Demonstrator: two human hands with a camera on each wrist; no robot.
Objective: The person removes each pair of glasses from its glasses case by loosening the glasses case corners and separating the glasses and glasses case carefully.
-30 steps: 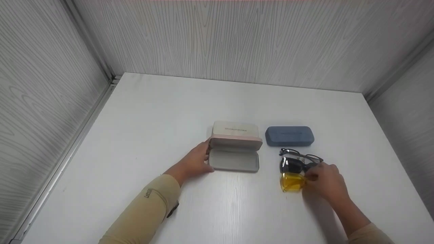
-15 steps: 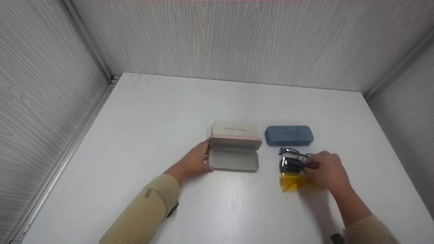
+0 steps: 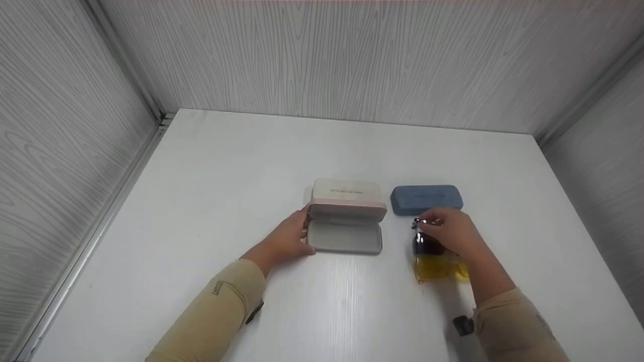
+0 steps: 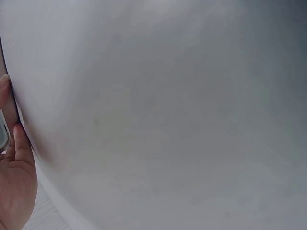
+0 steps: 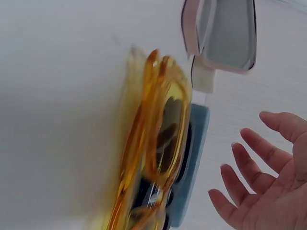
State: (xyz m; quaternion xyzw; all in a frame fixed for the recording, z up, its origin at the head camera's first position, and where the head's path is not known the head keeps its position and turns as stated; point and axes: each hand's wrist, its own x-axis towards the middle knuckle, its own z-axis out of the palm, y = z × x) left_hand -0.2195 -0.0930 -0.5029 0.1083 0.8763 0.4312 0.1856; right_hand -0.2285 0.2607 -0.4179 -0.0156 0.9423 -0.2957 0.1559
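Observation:
In the head view my left hand (image 3: 284,240) grips the left end of an open glasses case (image 3: 344,237), grey inside with a pinkish rim. Its thumb is at the front corner. My right hand (image 3: 453,229) is over dark-framed eyeglasses (image 3: 418,220), largely hiding them. Dark sunglasses (image 3: 425,245) and yellow-tinted glasses (image 3: 431,267) lie in front of them, partly under the right hand and wrist. The right wrist view shows the right hand (image 5: 273,177) with spread fingers and nothing held, beside the yellow glasses (image 5: 163,129).
A closed blue glasses case (image 3: 426,199) lies just behind the eyeglasses. A cream lettered surface (image 3: 347,189) shows directly behind the open case's rim. Wood-grain panels (image 3: 322,60) enclose the white table (image 3: 241,151) at the back and sides.
My right hand has moved back and left, from the yellow glasses past the sunglasses to the eyeglasses. The left hand stays on the open case.

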